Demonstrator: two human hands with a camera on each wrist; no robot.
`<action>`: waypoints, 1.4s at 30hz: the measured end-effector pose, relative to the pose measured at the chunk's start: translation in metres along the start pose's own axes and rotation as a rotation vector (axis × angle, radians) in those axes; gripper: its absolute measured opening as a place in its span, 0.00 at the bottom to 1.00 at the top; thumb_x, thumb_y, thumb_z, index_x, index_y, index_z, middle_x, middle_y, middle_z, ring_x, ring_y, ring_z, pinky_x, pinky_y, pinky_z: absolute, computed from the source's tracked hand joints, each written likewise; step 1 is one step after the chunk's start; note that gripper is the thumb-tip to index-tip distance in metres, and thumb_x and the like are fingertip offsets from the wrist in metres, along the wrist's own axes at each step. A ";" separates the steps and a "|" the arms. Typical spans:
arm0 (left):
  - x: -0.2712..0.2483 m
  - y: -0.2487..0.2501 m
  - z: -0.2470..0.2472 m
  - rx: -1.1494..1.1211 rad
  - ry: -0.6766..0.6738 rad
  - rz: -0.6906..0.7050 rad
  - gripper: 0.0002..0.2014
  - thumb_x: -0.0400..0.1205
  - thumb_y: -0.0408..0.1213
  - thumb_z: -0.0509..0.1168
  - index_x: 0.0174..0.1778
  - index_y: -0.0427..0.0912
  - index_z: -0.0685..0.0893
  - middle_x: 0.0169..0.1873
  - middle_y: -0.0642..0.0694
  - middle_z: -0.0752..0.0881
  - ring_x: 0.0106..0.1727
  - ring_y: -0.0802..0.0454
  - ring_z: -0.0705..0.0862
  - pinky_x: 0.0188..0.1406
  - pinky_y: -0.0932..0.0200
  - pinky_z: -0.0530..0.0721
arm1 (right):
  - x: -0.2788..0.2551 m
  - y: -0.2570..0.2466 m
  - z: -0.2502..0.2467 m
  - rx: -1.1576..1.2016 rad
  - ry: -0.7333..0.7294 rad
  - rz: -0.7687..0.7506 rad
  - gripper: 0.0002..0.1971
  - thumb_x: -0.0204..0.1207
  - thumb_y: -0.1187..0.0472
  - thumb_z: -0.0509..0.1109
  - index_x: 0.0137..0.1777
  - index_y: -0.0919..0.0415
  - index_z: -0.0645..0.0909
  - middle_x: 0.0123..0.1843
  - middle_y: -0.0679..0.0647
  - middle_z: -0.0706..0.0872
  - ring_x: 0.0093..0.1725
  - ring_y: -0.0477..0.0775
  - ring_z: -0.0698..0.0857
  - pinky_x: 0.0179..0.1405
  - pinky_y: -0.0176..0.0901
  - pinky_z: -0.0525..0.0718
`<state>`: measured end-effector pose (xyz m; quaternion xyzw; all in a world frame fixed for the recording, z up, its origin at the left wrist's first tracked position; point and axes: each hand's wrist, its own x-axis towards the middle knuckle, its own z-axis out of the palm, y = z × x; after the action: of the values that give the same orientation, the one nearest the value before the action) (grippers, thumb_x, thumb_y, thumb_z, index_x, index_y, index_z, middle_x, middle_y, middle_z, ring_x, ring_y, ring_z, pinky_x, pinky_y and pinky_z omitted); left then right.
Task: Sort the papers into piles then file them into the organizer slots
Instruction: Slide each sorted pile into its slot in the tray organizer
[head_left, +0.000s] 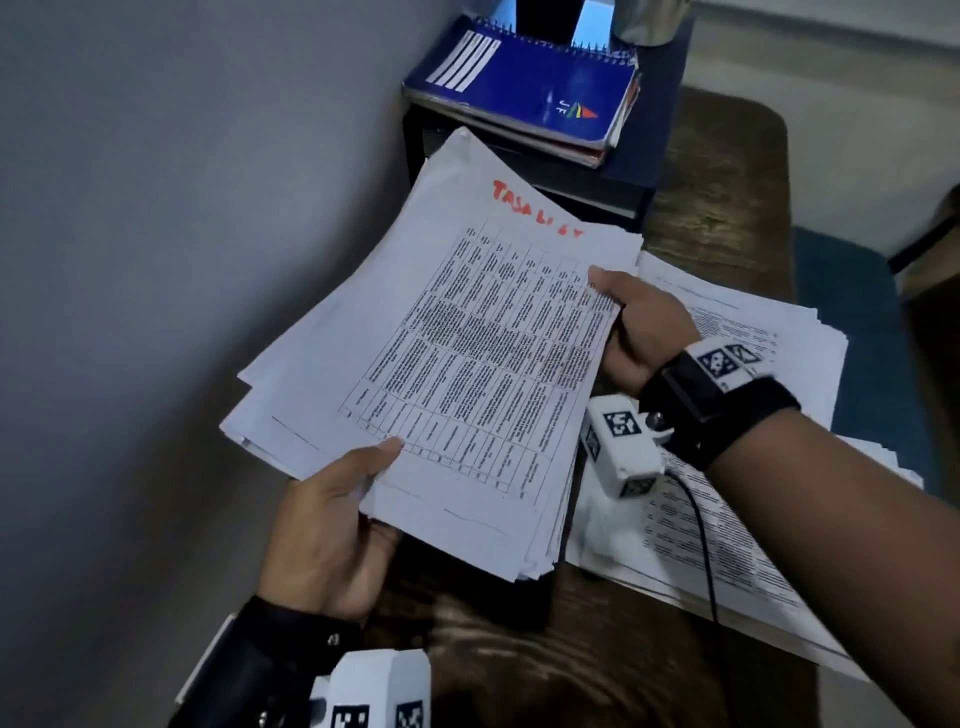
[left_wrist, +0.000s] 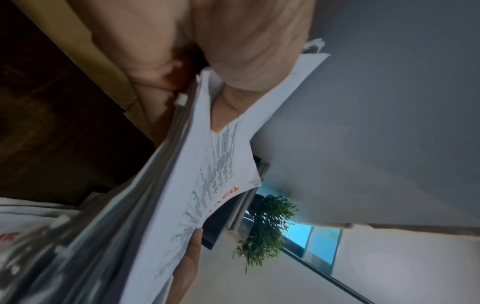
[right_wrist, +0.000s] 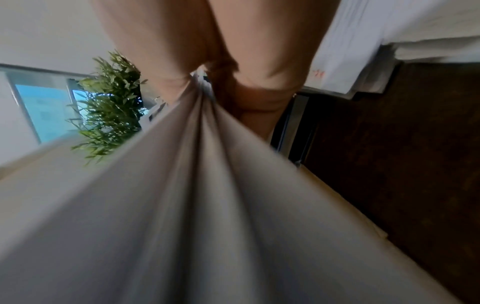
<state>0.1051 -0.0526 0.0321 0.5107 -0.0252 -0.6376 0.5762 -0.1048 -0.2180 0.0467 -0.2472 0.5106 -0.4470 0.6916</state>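
Between both hands: we hold a thick stack of papers lifted off the dark wooden desk.
Left hand: thumb lies on top of the near corner, fingers curl beneath, gripping the stack.
Right hand: thumb on the far right edge, fingers tucked under, pinching the sheets.
Step in hand: we judge this as sorting, with the stack held up for checking its top sheet.
Next move: we would need to decide its pile, then peel or set it down without letting loose sheets slide.
Look of the stack: white sheets, edges fanned and uneven; the top sheet bears a dense printed table and red handwriting.
Right of the fingers: a second paper pile lies flat on the desk.
Beyond the fingers: a dark organizer carries a blue spiral notebook.
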 end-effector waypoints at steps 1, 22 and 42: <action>0.002 0.000 -0.001 -0.004 -0.016 -0.022 0.10 0.74 0.29 0.67 0.46 0.30 0.90 0.52 0.33 0.91 0.47 0.41 0.92 0.50 0.45 0.90 | 0.006 -0.005 -0.001 -0.035 0.021 0.003 0.19 0.82 0.60 0.65 0.64 0.77 0.80 0.59 0.72 0.88 0.62 0.76 0.84 0.61 0.75 0.81; 0.044 -0.016 -0.002 -0.164 -0.054 -0.115 0.17 0.77 0.31 0.67 0.60 0.26 0.86 0.55 0.29 0.88 0.54 0.35 0.90 0.53 0.43 0.89 | 0.061 -0.005 -0.012 -0.242 -0.077 -0.148 0.17 0.83 0.64 0.64 0.70 0.70 0.78 0.65 0.66 0.86 0.64 0.67 0.86 0.68 0.69 0.78; 0.064 -0.020 -0.006 -0.136 -0.047 -0.065 0.24 0.74 0.32 0.69 0.65 0.23 0.82 0.61 0.27 0.86 0.62 0.32 0.87 0.67 0.35 0.82 | 0.063 -0.021 0.085 -1.910 -0.452 -0.595 0.37 0.84 0.40 0.55 0.86 0.58 0.50 0.88 0.55 0.45 0.87 0.54 0.43 0.86 0.50 0.44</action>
<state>0.1072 -0.0914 -0.0232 0.4560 0.0213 -0.6680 0.5878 -0.0286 -0.2927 0.0630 -0.8898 0.4291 0.0498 0.1472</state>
